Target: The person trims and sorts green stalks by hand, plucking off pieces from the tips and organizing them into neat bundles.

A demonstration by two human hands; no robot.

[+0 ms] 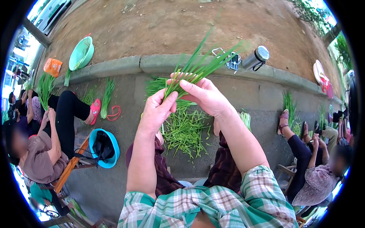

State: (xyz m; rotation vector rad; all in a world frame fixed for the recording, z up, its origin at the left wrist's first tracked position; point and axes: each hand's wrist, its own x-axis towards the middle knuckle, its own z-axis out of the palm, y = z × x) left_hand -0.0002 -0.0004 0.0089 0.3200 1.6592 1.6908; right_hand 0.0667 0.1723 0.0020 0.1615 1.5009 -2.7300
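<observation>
Both hands are together in front of me, raised over the pavement, with a loose bunch of long green chives (205, 65) between them. The leaves fan out up and to the right. My left hand (164, 102) pinches the stem ends between thumb and fingers. Around the middle of the bunch, my right hand (201, 93) is closed, its thumb lying across the stalks. Below the hands, a pile of short green stem pieces (186, 133) lies on the ground between my feet. Behind my left hand lies another bundle of chives (154, 86), partly hidden.
A concrete kerb (163, 64) crosses ahead, with a steel flask (255, 59) on it. To the left are a turquoise basin (81, 53) and a blue bucket (110, 163) holding a black bag. People sit on both sides, one person (42, 148) at left holding chives.
</observation>
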